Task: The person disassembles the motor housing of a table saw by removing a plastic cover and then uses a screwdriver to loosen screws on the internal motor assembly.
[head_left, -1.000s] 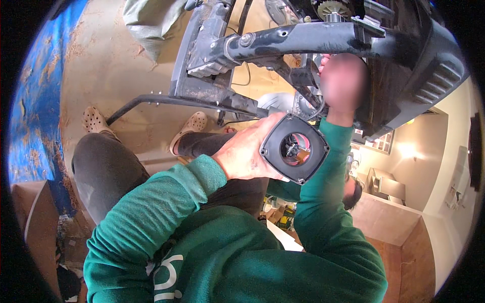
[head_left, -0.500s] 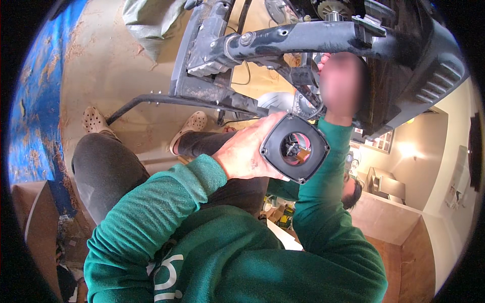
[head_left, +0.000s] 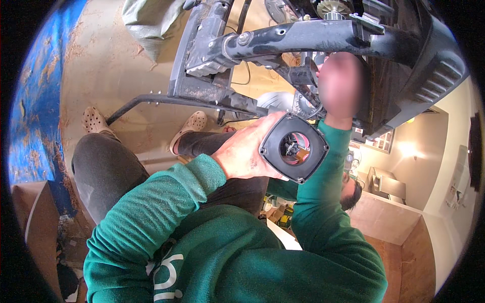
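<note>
My left hand (head_left: 247,151) is closed round a black, square-faced component (head_left: 273,159) with a round opening, screws at its corners and red and dark parts inside. It is held at the centre, tilted, in front of my right sleeve. My right hand (head_left: 339,86) is raised under a dark tubular frame (head_left: 298,35) of a vehicle or machine, beside a black slotted panel (head_left: 419,101). Its fingertips look curled, but the hand is heavily blurred and whatever they grip is hidden. A cable and metal parts lie just left of it.
A pale fabric sheet (head_left: 149,22) hangs at upper left, beside a rusty blue surface (head_left: 35,121). A lower bar (head_left: 151,97) runs near my feet. Another person's head (head_left: 349,194) shows behind my right arm. Wooden panels (head_left: 384,217) and a lit room are at right.
My right hand and forearm have shifted very slightly left and down, with less of the fingertips showing. My left hand and the black component stay almost still.
</note>
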`<state>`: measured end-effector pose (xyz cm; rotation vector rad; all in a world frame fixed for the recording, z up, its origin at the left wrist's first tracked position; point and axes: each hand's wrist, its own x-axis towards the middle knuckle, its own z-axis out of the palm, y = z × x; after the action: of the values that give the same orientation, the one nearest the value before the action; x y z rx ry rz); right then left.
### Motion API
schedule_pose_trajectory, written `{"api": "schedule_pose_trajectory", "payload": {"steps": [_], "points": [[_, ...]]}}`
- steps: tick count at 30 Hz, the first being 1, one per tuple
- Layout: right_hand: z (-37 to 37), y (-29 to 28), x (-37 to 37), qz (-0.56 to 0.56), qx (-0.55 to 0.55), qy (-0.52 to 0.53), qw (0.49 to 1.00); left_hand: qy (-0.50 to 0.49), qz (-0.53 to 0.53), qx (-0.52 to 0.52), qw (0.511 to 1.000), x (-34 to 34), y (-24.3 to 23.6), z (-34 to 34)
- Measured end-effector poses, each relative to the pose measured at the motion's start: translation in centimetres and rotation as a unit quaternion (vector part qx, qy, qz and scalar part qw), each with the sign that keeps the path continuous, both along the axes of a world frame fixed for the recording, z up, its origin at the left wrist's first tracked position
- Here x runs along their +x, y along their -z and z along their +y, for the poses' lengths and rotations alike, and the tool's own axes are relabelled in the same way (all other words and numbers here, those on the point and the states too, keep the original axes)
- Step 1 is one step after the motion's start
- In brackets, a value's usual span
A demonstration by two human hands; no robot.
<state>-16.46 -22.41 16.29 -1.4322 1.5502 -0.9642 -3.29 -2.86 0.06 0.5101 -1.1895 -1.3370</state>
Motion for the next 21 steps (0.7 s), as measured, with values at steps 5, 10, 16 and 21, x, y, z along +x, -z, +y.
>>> {"api": "schedule_pose_trajectory", "payload": {"steps": [5, 10, 16, 21], "points": [[0.17, 0.13, 0.44, -0.013, -0.009, 0.001, 1.000, -0.013, 0.007, -0.017, 1.000, -0.35, 0.40, -0.05], [-0.52, 0.41, -0.23, -0.036, 0.015, -0.014, 0.999, 0.016, 0.016, 0.004, 1.000, -0.29, 0.05, -0.18], [-0.50, 0.85, -0.16, -0.041, 0.015, -0.015, 0.999, -0.034, 0.023, -0.002, 0.999, -0.34, -0.01, 0.03], [-0.43, 0.38, -0.30, -0.040, 0.024, -0.013, 0.999, -0.023, 0.029, -0.002, 0.999, -0.19, -0.15, -0.03]]}}
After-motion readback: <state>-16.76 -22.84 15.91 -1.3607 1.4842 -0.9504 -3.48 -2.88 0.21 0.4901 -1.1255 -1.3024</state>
